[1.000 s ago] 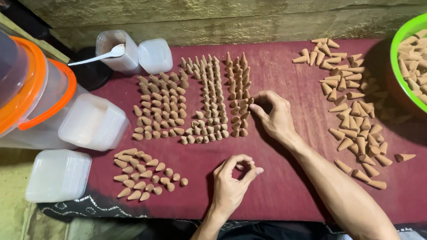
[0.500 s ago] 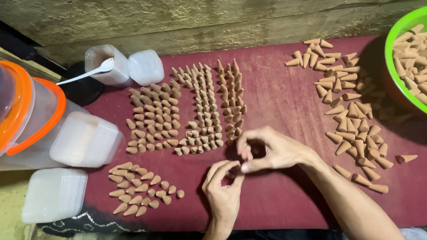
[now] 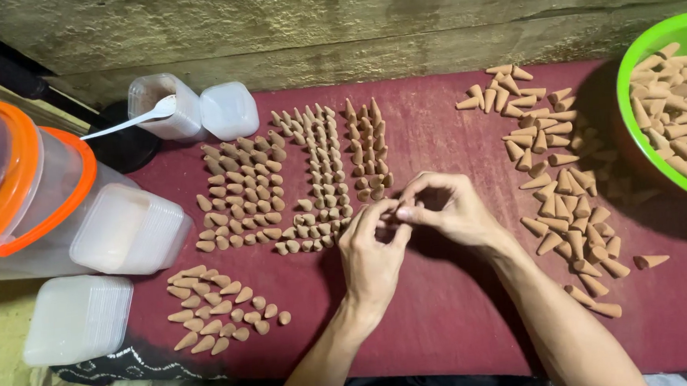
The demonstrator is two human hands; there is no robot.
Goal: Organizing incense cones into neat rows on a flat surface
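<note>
Right now your left hand [image 3: 373,253] and right hand [image 3: 448,210] are meeting fingertip to fingertip over the dark red cloth-covered tabletop [image 3: 457,319]. Both sets of fingers are pinching nearly closed around something small between them; it is too hidden to say what it is, though it is sitting just beside the standing cones. Nearest to you on the left, a small heap of tan clay-coloured cones lying flat [image 3: 221,310] is resting beside a white stack of square plastic lids [image 3: 79,319]. Just beyond your fingertips, tidy rows of upright tan cones [image 3: 297,187] are filling the middle of the cloth. To your right, a loose scatter of tan cones on their sides [image 3: 559,176] is trailing toward a bright green plastic bowl [image 3: 646,48] heaped with more cones. On the far left, a clear plastic tub with an orange rim [image 3: 42,191] is lying tilted with another lid stack in it. Furthest away, two small clear square containers [image 3: 228,109] are standing by the wall, one holding a white plastic spoon [image 3: 136,121].
</note>
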